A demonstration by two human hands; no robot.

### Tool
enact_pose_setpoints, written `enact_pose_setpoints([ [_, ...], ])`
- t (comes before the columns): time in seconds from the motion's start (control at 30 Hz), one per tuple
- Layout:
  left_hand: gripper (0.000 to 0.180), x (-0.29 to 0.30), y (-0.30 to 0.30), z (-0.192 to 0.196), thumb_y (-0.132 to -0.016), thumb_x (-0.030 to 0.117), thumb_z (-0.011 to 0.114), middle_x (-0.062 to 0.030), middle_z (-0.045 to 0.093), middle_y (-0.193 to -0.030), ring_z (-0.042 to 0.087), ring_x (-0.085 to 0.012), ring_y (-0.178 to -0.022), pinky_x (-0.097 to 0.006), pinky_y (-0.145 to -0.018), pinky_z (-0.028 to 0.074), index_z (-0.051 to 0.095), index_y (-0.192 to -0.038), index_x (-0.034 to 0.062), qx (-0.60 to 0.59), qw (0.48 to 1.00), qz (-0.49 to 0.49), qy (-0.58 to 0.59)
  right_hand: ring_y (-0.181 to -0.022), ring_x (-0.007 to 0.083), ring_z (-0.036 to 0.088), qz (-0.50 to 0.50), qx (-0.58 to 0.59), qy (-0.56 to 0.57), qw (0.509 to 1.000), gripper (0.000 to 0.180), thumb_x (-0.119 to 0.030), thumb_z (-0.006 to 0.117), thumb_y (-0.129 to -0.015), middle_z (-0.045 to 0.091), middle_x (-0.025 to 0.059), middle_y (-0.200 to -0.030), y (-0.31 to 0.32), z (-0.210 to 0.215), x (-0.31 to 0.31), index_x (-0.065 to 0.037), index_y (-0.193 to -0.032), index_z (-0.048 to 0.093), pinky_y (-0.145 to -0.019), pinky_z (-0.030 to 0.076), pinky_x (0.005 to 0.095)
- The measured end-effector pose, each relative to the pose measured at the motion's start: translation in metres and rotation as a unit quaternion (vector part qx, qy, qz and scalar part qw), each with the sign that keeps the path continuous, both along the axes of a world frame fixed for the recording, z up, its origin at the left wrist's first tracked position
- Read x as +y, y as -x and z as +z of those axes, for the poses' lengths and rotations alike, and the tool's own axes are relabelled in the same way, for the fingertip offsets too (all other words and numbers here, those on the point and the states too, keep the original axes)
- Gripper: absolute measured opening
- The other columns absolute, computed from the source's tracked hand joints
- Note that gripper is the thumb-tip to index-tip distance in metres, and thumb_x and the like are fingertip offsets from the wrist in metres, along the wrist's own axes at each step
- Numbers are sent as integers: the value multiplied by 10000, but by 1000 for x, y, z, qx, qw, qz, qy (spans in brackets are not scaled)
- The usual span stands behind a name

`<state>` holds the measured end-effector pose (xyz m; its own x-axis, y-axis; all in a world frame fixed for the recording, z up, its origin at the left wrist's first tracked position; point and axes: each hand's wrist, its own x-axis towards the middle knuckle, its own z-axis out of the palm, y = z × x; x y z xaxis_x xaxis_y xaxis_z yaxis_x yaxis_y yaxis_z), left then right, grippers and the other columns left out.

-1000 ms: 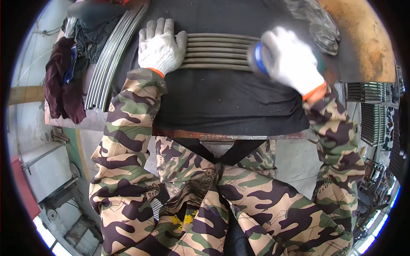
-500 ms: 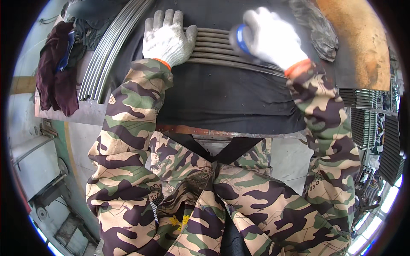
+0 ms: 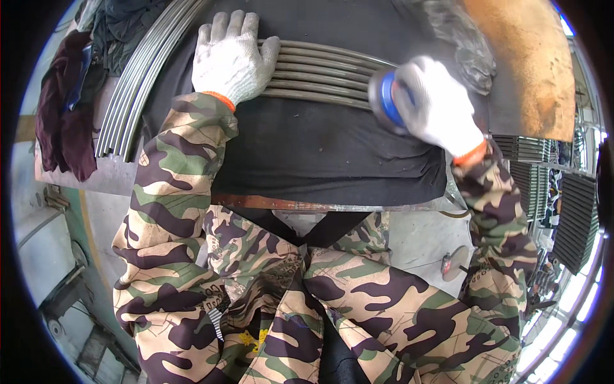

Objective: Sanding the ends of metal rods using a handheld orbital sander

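My left hand, in a white knit glove with an orange cuff, lies flat with fingers stretched out over the left ends of several grey metal rods. The rods lie side by side on a black cloth. At their right ends, my right hand, gloved alike, is closed round a rounded blue and grey object. Motion blurs that object, so its exact kind is unclear. It overlaps the rod ends, though whether it presses on them I cannot tell.
To the left lies another bundle of shiny rods, with a dark maroon cloth beyond it. Crumpled clear plastic sits at the far right beside a rusty brown sheet. Stacked dark bars stand right of the table.
My right hand has moved toward me along the right ends of the rods, carrying the blue and grey object. My left hand stays flat on the rods; the whole view has shifted slightly.
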<state>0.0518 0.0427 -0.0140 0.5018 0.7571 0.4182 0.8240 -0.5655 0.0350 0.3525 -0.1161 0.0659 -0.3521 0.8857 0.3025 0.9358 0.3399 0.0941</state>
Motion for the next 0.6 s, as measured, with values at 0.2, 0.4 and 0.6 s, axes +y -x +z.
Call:
enact_pose_setpoints([
  [0.2,464,-5,-3,-10,-991,341,665,-173,663,-1260,596,-371,-1211,-504,-1049,455,661,-1294,-10,-33,997,-51,-54,-909,359,690,-37,-2,-6,999,134,-218,699,-956,649,119,-985,-16,-1,11,-131,-1056,681,-754,593,489],
  [0.4,409,-17,8,2,-935,297,675,-149,636,-1128,582,-343,-1108,-503,-1021,444,667,-1200,-14,-39,993,-69,-83,-877,342,686,-40,-23,-48,998,151,-234,686,-946,635,112,-980,-11,-3,39,-140,-1063,670,-710,592,482],
  [0.6,495,-20,0,0,-984,329,659,-201,637,-1304,563,-400,-1258,-533,-1115,411,650,-1327,-28,-32,998,-52,-32,-891,329,680,7,-15,-5,1000,170,-238,687,-941,624,111,-999,9,0,2,-130,-1071,668,-717,598,480],
])
